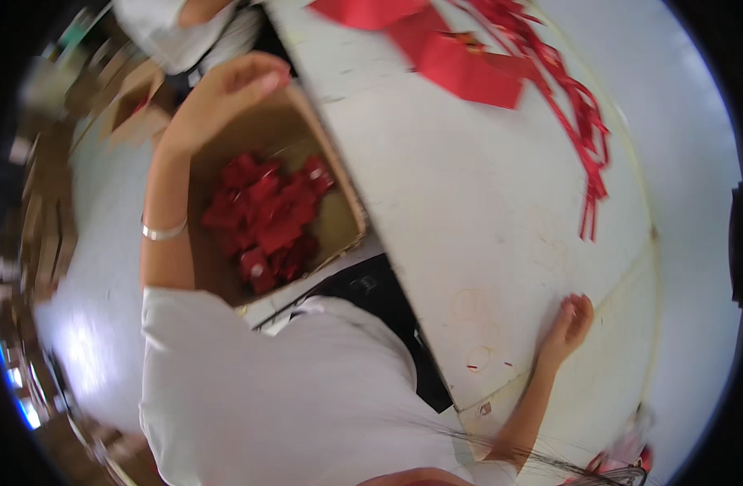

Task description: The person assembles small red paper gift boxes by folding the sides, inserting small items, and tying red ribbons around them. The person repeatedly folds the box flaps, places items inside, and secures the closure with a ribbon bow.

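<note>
My left hand [225, 93] reaches out over the far rim of a brown cardboard box [343, 182] on the floor beside the table; its fingers are loosely curled and hold nothing that I can see. A silver bangle [162, 232] sits on that forearm. Inside the box lie several folded red paper pieces [266, 219]. My right hand [567, 324] rests flat on the white table [468, 202], fingers together, with nothing in it.
Red paper sheets [460, 65] and a bundle of thin red strips [582, 121] lie at the table's far end. Another person in white [177, 24] is beyond the box. Smaller cardboard boxes [132, 101] stand on the left.
</note>
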A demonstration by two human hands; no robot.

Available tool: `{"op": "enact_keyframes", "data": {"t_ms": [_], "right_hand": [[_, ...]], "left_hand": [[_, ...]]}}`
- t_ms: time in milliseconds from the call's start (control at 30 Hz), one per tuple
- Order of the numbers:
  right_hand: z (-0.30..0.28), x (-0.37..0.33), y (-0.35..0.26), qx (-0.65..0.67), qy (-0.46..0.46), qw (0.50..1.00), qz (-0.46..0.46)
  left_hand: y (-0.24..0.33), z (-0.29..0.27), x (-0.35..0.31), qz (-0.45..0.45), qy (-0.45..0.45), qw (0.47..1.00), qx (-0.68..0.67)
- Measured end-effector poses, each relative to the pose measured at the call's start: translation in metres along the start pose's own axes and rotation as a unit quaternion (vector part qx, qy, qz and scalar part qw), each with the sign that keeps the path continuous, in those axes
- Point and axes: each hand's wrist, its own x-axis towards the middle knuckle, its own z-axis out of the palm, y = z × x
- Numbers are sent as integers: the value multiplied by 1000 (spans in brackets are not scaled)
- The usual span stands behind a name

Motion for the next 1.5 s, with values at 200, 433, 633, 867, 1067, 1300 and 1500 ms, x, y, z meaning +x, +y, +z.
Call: {"op": "enact_keyframes", "data": {"t_ms": [200,433,633,867,1067,1300,1500], "right_hand": [[20,28,-25,-142,-38,975,-168],[63,103,-32,-265,3,941,-211],[82,135,-13,-314,-29,931,-181],[85,91,-58,-231,-54,922,-306],[72,24,-83,-288,-124,800,-512],[64,-3,-81,-278,-160,808,-495],[59,-5,-92,-277,-144,830,-462]], "left_hand": [[30,100,68,96,-113,988,-44],[37,171,147,271,80,822,494],[13,199,170,314,99,789,519],[-3,203,137,459,-8,836,300],[14,215,46,579,-177,769,202],[47,196,87,352,35,926,132],[66,218,144,105,-266,958,29]]}}
